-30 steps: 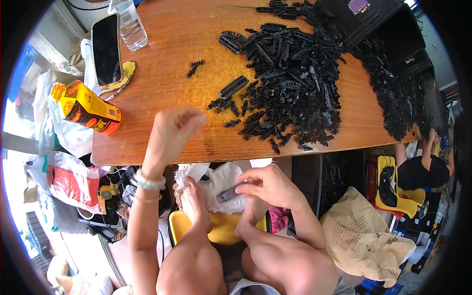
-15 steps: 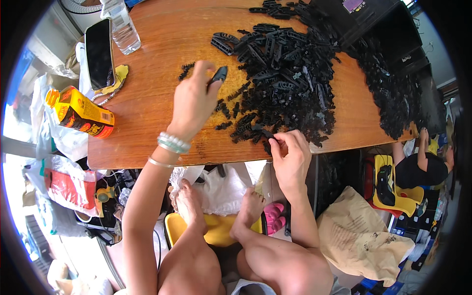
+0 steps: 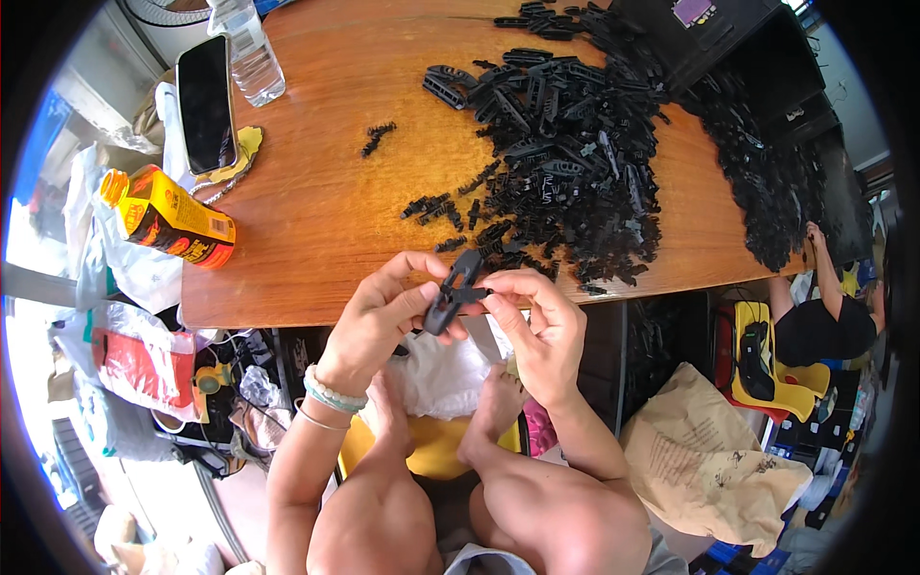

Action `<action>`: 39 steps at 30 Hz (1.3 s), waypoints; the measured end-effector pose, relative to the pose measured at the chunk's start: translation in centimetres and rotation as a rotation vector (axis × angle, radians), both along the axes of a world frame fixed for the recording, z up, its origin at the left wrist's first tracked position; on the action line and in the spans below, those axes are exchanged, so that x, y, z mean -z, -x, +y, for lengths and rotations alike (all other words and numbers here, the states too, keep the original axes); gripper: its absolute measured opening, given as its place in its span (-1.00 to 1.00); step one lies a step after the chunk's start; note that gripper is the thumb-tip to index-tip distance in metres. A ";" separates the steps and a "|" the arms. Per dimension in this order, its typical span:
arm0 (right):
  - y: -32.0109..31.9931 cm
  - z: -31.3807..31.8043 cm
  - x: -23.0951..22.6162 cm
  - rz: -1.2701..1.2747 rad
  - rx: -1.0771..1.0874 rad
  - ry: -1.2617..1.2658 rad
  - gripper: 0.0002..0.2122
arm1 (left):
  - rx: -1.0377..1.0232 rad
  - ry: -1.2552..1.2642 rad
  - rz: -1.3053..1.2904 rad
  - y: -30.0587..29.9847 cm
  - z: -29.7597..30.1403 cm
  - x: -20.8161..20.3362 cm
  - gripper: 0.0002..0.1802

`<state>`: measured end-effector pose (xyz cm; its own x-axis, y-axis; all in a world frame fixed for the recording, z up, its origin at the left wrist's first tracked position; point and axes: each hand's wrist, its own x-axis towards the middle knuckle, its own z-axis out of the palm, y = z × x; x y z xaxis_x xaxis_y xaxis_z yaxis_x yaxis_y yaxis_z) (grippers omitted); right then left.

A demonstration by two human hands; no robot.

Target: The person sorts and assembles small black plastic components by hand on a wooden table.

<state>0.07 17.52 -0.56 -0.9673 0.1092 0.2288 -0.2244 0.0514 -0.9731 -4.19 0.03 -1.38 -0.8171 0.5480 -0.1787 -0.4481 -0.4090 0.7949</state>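
Note:
Just over the table's near edge, my left hand [image 3: 369,311] grips a long black plastic part [image 3: 443,314] with openings through it, tilted between thumb and fingers. My right hand [image 3: 544,335] pinches a small black plastic piece [image 3: 472,295] against the side of that part; whether the two are joined I cannot tell. Beyond my hands, a heap of black plastic parts [image 3: 551,158] covers the middle of the table. Small jagged black pieces [image 3: 433,207] lie along its left side, and a separate short strip of them [image 3: 378,138] sits farther left.
On the wooden table [image 3: 307,182] at left are a yellow-and-black bottle [image 3: 177,216], a phone [image 3: 206,105] and a clear water bottle [image 3: 247,57]. Black bins [image 3: 767,77] and more black parts [image 3: 757,182] occupy the right. A person [image 3: 829,321] works at far right.
My left hand has come back from the table's middle with the long black part. My right hand has lifted a small black piece off the near edge of the heap; both hands now meet.

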 end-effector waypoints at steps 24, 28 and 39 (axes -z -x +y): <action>-0.3 0.2 -0.2 -0.002 -0.028 -0.330 -0.79 | -0.175 0.344 0.231 -2.2 0.2 -0.7 -0.74; -1.0 0.4 1.3 -0.213 -0.090 -0.181 -0.75 | -0.149 0.337 0.240 -2.4 0.2 -0.4 -0.78; -0.8 4.1 1.1 -0.494 -0.470 -0.188 -0.80 | -0.116 0.781 0.377 2.2 -1.9 -0.3 -0.78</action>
<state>0.91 21.61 -1.67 -0.8978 -0.3440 -0.2750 0.2012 0.2350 -0.9509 -6.39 -1.91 -1.04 -0.9404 0.2915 -0.1749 -0.0883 0.2875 0.9537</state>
